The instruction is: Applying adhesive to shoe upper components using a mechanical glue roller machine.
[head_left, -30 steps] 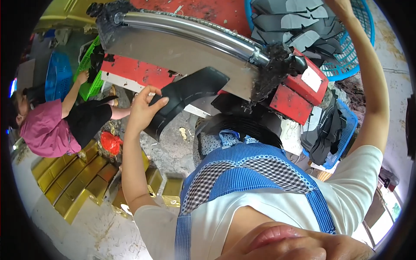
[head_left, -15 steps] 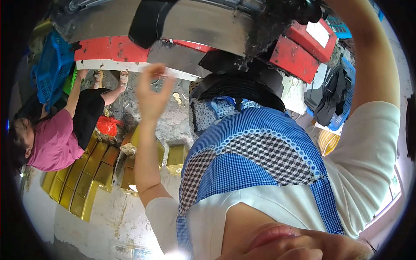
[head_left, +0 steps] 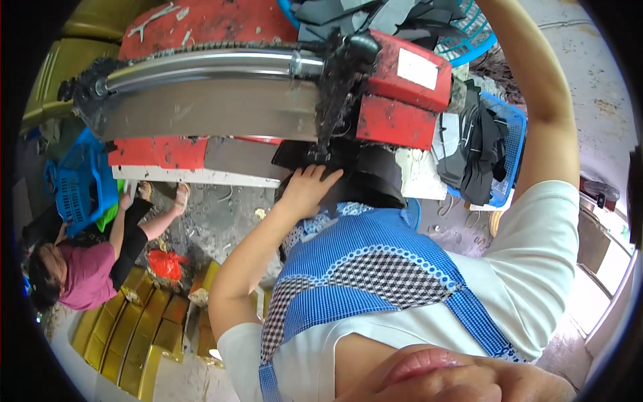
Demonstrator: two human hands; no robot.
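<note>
My left hand (head_left: 309, 190) lies with fingers stretched and apart on black sheet material (head_left: 367, 184) at my lap, against the near edge of a red machine (head_left: 157, 153). Just beyond it run a broad grey metal plate (head_left: 214, 110) and a shiny metal bar (head_left: 207, 69) caked with black dust. Whether a sheet is pinched under my fingers is hidden. My right forearm (head_left: 526, 53) reaches up past the upper edge of the picture, so my right hand is out of sight. Red housings (head_left: 395, 122) stand to the right of the bar.
Blue baskets (head_left: 516, 151) with dark cut pieces (head_left: 475, 147) stand at the right and far side. To the left, a person in a pink shirt (head_left: 87, 271) sits by another blue basket (head_left: 77, 187). Golden boxes (head_left: 144, 328) and a red plastic bag (head_left: 166, 263) lie on the floor.
My left hand has come down from the air at the left onto the black material. The view has shifted, showing more of the machine. My right arm stays raised.
</note>
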